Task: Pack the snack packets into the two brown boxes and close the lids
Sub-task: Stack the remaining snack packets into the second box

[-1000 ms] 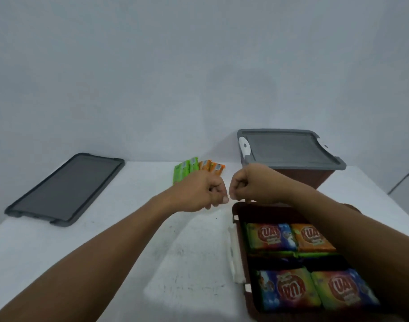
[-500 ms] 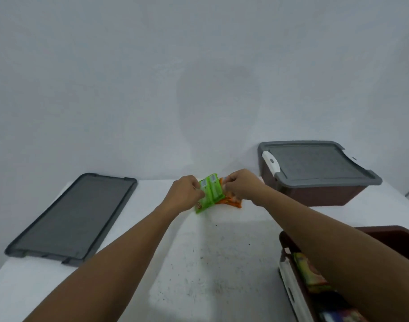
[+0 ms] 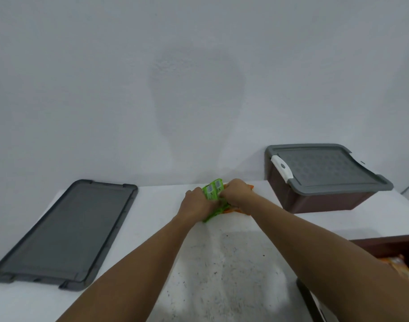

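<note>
At the far middle of the white table, green snack packets [image 3: 213, 191] stand between my two hands, with orange packets [image 3: 236, 209] partly hidden under my right wrist. My left hand [image 3: 195, 204] grips the green packets from the left. My right hand [image 3: 236, 191] grips the stack from the right. A brown box [image 3: 319, 201] with its grey lid [image 3: 324, 169] on stands at the back right. The second brown box [image 3: 384, 248] is open at the right edge, an orange packet [image 3: 398, 266] showing inside.
A loose grey lid [image 3: 66, 231] lies flat on the left side of the table. A pale wall rises right behind the table's far edge. The tabletop [image 3: 222, 275] between my forearms is speckled with dark marks.
My hands moved from the open box's far rim to the packets at the back and closed on them. The view swung left, so the open box slid to the right edge.
</note>
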The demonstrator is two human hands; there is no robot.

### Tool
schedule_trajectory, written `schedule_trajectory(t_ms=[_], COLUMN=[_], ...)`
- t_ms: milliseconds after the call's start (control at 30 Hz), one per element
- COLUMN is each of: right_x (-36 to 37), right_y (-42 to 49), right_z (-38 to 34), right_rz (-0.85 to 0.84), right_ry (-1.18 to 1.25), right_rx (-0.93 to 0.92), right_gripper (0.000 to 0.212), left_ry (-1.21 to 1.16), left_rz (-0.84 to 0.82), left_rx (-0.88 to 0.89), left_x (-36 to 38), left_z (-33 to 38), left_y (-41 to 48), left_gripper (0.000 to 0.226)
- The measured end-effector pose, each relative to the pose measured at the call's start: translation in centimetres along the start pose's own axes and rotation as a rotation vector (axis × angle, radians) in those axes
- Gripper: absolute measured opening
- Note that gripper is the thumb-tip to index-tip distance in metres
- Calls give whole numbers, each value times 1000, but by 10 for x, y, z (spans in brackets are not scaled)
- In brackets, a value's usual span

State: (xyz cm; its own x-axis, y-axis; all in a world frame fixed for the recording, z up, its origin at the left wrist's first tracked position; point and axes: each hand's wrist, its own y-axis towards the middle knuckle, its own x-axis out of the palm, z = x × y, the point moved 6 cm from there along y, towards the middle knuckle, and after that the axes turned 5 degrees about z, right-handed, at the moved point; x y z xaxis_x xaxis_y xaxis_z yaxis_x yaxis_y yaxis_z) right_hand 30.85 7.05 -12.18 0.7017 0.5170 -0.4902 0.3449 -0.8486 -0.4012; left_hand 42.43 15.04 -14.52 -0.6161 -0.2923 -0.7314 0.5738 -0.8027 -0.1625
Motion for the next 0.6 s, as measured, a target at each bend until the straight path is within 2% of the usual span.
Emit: schedule_trajectory(t_ms=[133,200,233,300,400,533,600], right_x=[17,11,9,7,8,4,-5], right_y=[5,5,5,2,-4,-13,-20], right_z=[-6,-8,-9,-9,-10,-18,-22], right_rz=[8,77,91,71,32,-28,-42], right_ry=[-88,-145,-105,-12,3,124,120], right_rx=[15,11,22,47,32,-81,-153], right_gripper=[11,30,31,22,23,18,18], left_ry=[-122,-193,-232,-313,-460,-625,-730], left_rz=[-3,-17,-27,-63,-118,-101,-104], left_rx=[-35,-41,-44,-53,-76,-106,-121], left_x=[-11,-14,-15,-15,-15,-20,-21], left_z=[-9,-8,-8,-7,-7,-4,4], left_y=[-1,-3,-2,-2,-10,-26,-38], left_gripper=[45,42,41,38,38,9,9])
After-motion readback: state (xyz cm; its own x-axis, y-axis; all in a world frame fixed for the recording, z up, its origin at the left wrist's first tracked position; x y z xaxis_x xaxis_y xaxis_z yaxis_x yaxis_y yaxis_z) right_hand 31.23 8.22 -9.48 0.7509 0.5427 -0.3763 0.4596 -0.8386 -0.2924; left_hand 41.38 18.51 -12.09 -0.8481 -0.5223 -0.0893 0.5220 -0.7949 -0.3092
